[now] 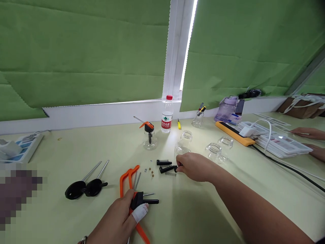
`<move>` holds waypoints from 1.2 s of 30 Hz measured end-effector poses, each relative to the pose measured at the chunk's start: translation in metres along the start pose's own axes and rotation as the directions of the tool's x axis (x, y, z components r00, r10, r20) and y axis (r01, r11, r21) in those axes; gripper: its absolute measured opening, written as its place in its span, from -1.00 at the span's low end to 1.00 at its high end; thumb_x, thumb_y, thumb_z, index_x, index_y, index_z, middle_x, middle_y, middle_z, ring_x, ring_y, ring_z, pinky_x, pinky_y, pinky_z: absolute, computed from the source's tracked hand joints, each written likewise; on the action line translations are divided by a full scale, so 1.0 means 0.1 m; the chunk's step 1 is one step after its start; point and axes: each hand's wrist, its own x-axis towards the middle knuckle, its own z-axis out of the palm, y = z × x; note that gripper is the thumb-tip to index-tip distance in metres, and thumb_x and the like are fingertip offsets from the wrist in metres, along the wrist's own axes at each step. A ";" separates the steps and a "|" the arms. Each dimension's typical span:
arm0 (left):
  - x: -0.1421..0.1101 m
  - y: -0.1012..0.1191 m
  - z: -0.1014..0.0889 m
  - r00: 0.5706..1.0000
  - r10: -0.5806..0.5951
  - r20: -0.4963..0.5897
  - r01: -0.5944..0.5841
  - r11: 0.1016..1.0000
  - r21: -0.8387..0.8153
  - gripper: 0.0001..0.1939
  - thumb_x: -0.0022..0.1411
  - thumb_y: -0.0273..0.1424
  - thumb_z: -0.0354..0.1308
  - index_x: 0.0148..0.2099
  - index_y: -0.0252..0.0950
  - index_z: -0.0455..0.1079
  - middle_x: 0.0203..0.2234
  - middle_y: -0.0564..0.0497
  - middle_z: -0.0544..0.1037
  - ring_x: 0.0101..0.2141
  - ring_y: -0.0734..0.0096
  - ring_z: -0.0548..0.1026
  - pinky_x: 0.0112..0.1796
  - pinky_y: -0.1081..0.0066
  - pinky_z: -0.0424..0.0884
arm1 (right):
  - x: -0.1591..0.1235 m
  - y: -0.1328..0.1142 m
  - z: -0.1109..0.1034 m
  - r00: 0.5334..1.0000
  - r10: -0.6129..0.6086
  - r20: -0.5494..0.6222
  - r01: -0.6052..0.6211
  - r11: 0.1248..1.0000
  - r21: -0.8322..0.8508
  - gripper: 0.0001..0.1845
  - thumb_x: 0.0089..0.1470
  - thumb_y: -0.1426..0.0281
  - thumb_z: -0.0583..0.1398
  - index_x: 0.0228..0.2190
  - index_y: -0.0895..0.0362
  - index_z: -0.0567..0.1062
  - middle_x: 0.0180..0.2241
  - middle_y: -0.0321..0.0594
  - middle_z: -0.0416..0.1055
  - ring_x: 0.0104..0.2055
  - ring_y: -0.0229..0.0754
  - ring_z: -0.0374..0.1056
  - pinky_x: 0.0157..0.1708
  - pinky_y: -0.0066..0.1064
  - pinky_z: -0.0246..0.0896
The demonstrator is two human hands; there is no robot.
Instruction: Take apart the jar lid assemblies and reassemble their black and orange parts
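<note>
The left hand (115,215), a white bandage (140,212) on its thumb, has its grip closed round a black plastic part (138,200) above the near middle of the counter (195,220). Orange handles (123,181) reach out above and below that hand, and thin metal rods (137,182) stick up beside it. The right hand (194,166) reaches in from the right with its fingertips drawn together at the end of a black tube (165,169); I cannot tell whether its grip is pinching the tube or only touching it. A second black tube (161,162) lies just behind the first, with springs close about them, one spring (170,174) lying in front. A few small brass bits (152,172) are scattered to the left of the tubes.

Further left, two black lids (74,189) with metal rods lie side by side. Behind the hands stands a jar (149,144) with a black and orange top, and to its right a water bottle (166,122) with a red cap. Glass jars (214,154) stand near the right forearm, and beyond them lies an orange power strip (235,134) beside stacked white sheets (284,144)
</note>
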 end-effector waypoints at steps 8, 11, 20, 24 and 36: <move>0.00 0.00 0.00 1.000 -0.008 0.000 0.008 1.000 -0.010 -0.63 0.26 -0.03 -0.08 -0.25 -0.21 0.31 -0.39 0.03 0.48 -0.33 0.24 0.46 -0.34 0.38 0.37 | 0.06 -0.14 0.20 0.968 -0.249 -0.035 0.250 0.967 0.046 -0.87 0.04 0.35 0.22 -0.46 0.15 0.51 -0.09 -0.03 0.34 0.01 0.05 0.22 -0.06 -0.19 0.11; 0.00 0.01 0.00 1.000 -0.015 0.005 0.015 1.000 -0.025 -0.62 0.27 -0.03 -0.09 -0.23 -0.21 0.31 -0.36 0.02 0.49 -0.31 0.24 0.46 -0.33 0.38 0.37 | 0.10 -0.17 0.29 0.960 -0.273 -0.062 0.274 0.962 0.008 -0.88 0.01 0.35 0.25 -0.47 0.15 0.51 -0.01 -0.01 0.30 0.09 0.11 0.14 0.02 -0.11 0.03; -0.01 0.02 -0.01 1.000 0.001 0.010 -0.001 1.000 -0.014 -0.63 0.27 -0.04 -0.09 -0.25 -0.22 0.30 -0.39 0.01 0.47 -0.33 0.22 0.47 -0.33 0.37 0.35 | 0.24 -0.09 0.38 0.946 -0.317 -0.074 0.319 0.948 0.021 -0.88 -0.07 0.41 0.32 -0.47 0.15 0.45 -0.07 -0.13 0.36 -0.02 -0.03 0.26 -0.01 -0.20 0.02; -0.02 0.01 -0.01 1.000 0.006 0.015 -0.006 1.000 0.002 -0.64 0.27 -0.05 -0.10 -0.22 -0.22 0.28 -0.36 0.00 0.48 -0.30 0.23 0.47 -0.31 0.37 0.33 | 0.23 -0.09 0.37 0.945 -0.309 -0.109 0.319 0.943 0.093 -0.78 -0.06 0.38 0.31 -0.32 0.12 0.44 -0.06 -0.14 0.38 0.00 -0.04 0.27 0.02 -0.22 0.02; -0.02 0.01 0.01 1.000 0.031 -0.001 -0.031 0.999 0.013 -0.71 0.27 -0.10 -0.05 -0.26 -0.22 0.26 -0.39 0.03 0.49 -0.37 0.27 0.44 -0.35 0.41 0.29 | 0.40 -0.35 0.58 0.910 -0.384 -0.159 0.402 0.910 0.101 -0.58 0.24 0.33 -0.02 0.12 0.07 0.21 0.15 -0.13 0.25 0.31 -0.01 -0.11 0.25 0.01 -0.45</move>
